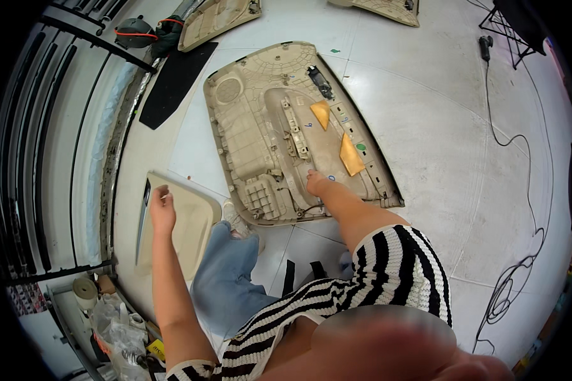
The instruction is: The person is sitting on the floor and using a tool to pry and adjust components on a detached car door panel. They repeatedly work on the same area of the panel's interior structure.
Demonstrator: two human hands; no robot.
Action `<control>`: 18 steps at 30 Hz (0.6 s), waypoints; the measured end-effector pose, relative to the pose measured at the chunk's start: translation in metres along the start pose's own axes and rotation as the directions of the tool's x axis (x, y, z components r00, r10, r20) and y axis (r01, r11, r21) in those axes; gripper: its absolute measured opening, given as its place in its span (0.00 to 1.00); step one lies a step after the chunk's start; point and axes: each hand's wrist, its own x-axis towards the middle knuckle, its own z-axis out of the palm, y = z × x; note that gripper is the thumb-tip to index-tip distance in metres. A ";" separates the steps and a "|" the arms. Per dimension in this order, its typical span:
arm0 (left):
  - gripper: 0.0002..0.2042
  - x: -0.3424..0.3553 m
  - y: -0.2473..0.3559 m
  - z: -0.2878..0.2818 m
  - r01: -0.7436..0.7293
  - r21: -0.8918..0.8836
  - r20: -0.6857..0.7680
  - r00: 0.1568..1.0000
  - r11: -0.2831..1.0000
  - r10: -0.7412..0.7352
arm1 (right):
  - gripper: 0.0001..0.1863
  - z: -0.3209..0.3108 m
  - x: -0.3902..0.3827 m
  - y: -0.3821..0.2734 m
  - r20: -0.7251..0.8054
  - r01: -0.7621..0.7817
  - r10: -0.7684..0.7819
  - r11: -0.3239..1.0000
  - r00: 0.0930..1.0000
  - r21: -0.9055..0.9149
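Note:
A large beige door panel (241, 133) lies back side up, with two orange patches (351, 154), a black latch part (319, 82) and a pale strip part with clips (293, 127) on it. My right hand (316, 182) is on the panel below that strip, fingers bent together; what they grip, if anything, is too small to make out. My left hand (163, 206) is over a smaller smooth beige panel (178, 247) at the left, its fingers loosely bent and apart, with nothing clearly in them.
A black flat piece (171, 86), another panel (219, 22), black trim strips on a rack (47, 152) and a cluttered cart (117, 324) line the left and back. At right are a folding stand (515, 32) and loose cables (505, 305). My shoe (234, 219) is beside the panel.

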 end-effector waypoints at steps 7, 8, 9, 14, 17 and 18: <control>0.10 -0.148 -0.032 -0.147 0.141 -0.051 -0.183 0.972 0.989 -0.148 | 0.17 -0.022 -0.008 0.013 0.063 0.007 -0.006 1.000 0.998 -0.023; 0.10 -0.156 -0.044 -0.150 0.165 -0.040 -0.202 0.965 0.985 -0.170 | 0.17 -0.026 -0.008 0.012 0.025 0.013 -0.012 0.999 1.000 -0.037; 0.10 -0.158 -0.059 -0.144 0.190 -0.045 -0.224 0.955 0.981 -0.195 | 0.18 -0.026 -0.010 0.008 0.001 0.055 -0.055 0.996 0.998 -0.074; 0.11 -0.101 -0.100 -0.008 0.121 -0.010 -0.077 0.990 0.993 -0.122 | 0.19 0.015 0.022 0.019 -0.065 0.082 -0.089 0.992 0.994 -0.099; 0.11 -0.067 -0.092 0.068 0.149 0.038 0.197 0.968 0.988 -0.153 | 0.19 0.012 0.021 0.019 -0.010 0.139 -0.139 0.990 0.990 -0.029; 0.10 -0.062 -0.094 0.089 0.112 0.083 0.258 0.957 0.990 -0.130 | 0.19 0.005 0.021 0.017 0.003 0.167 -0.167 0.986 0.986 0.001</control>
